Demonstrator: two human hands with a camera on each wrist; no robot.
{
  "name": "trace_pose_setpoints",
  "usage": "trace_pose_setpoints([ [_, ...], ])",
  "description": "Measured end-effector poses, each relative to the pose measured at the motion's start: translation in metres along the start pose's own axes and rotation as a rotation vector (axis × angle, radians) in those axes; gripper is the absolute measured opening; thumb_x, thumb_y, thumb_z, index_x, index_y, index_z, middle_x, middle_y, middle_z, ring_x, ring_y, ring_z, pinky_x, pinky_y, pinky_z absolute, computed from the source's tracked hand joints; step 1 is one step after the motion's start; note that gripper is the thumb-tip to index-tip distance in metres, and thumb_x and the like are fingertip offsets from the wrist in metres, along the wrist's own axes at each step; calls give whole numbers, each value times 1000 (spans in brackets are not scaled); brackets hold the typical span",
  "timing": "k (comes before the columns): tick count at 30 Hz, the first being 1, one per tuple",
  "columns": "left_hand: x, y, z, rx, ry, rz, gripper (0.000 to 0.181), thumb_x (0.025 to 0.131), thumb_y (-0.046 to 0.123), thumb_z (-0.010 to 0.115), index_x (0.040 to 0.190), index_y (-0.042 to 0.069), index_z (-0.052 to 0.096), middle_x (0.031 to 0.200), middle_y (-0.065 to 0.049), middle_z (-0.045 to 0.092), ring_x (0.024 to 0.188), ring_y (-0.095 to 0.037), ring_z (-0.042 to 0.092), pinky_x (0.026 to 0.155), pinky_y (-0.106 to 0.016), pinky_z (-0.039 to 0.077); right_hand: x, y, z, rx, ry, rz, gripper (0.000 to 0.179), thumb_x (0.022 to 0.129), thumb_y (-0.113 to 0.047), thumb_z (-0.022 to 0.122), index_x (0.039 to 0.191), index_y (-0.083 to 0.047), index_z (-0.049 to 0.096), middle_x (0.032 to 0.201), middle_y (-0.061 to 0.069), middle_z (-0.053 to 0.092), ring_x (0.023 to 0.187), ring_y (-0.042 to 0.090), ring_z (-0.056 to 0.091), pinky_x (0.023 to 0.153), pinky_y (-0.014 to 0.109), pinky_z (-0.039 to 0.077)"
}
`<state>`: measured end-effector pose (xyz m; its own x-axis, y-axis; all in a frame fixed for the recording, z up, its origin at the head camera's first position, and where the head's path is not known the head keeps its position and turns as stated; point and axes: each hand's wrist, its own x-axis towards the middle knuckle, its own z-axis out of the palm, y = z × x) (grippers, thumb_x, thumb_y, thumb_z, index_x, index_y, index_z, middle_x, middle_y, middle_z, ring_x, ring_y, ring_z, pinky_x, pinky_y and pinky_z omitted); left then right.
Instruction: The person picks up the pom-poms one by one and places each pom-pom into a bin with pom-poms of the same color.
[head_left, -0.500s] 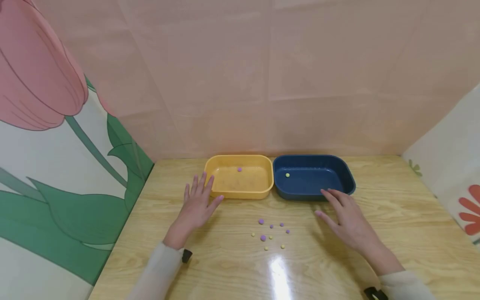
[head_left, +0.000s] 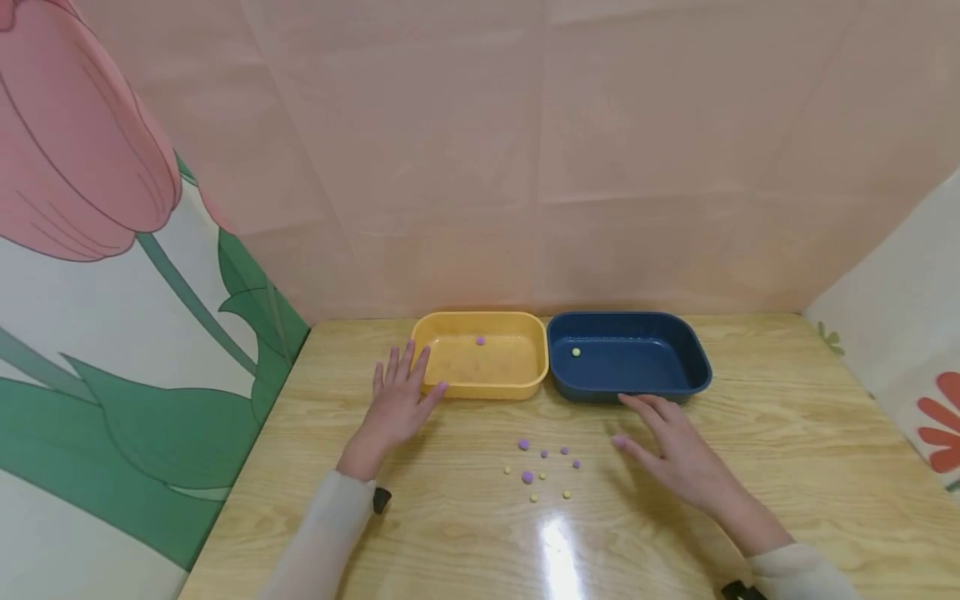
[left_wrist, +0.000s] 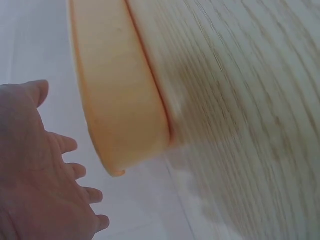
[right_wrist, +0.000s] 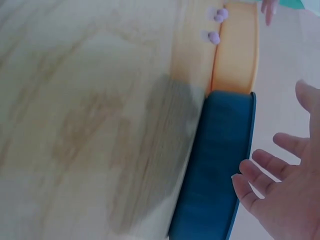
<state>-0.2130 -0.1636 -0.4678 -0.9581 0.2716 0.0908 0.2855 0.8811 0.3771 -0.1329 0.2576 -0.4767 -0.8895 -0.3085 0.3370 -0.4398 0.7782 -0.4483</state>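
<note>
1 purple bead (head_left: 481,341) is held in the yellow tray (head_left: 480,391) and 1 yellow bead (head_left: 576,352) in the blue tray (head_left: 630,367), set side by side. In front, 5 purple beads (head_left: 527,477) and 4 yellow beads (head_left: 566,495) are scattered on the table (head_left: 465,525). The left hand (head_left: 393,411), fingers spread apart, is held by the yellow tray's corner; the right hand (head_left: 678,461), thumb and fingers apart, by the blue tray's front. Nothing is gripped by either.

Table (head_left: 787,425) viewed forward and down from the head, yellow tray (head_left: 482,391) shared close-up by both tilted wrist views
</note>
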Motion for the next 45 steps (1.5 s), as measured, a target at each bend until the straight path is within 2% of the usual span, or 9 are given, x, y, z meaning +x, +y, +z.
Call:
trace_pose_setpoints([
  [16,18,-4,7,-13,-13,-8,76,106,61,30,164,16,12,170,-15,-1,155,-37,-12,120,-64,-5,0,-9,19,78,-60,-22,57,91,-31,77,139,-7,58,128,14,58,117,37,58,94,60,49],
  [19,20,-4,7,-13,-32,-20,77,105,64,27,164,18,10,171,-14,-3,155,-35,-14,120,-62,-7,0,-9,23,91,-75,-31,55,90,-30,78,138,-9,60,126,11,59,114,33,61,92,56,52],
  [23,22,-4,9,-18,-37,-20,77,105,63,28,164,17,11,170,-14,-2,155,-35,-13,120,-63,-5,0,-8,28,107,-104,-33,53,90,-31,78,136,-10,62,119,8,59,101,23,62,84,44,55],
  [26,24,-5,10,-28,-38,-21,77,105,64,28,164,17,12,170,-15,-1,155,-34,-13,120,-63,-6,0,-6,30,150,-126,-41,52,90,-29,79,135,-10,63,113,7,60,92,19,59,77,36,53],
  [30,26,-5,11,-26,-42,-28,78,105,65,26,164,18,11,170,-14,-1,155,-33,-14,121,-61,-7,1,-2,32,222,-165,-58,50,89,-27,80,133,-11,65,107,5,60,87,17,57,73,32,51],
  [38,29,-6,11,-44,-51,-28,76,105,63,29,164,17,13,170,-15,0,155,-34,-12,121,-63,-4,3,0,33,264,-306,-4,51,89,-36,78,133,-15,65,108,2,60,95,18,57,78,32,50],
  [45,31,-8,12,-50,-49,-31,77,105,62,30,164,15,14,170,-15,-1,155,-35,-12,120,-63,-5,6,-2,36,247,-327,-17,47,88,-34,80,129,-16,68,110,3,60,98,19,55,80,31,47],
])
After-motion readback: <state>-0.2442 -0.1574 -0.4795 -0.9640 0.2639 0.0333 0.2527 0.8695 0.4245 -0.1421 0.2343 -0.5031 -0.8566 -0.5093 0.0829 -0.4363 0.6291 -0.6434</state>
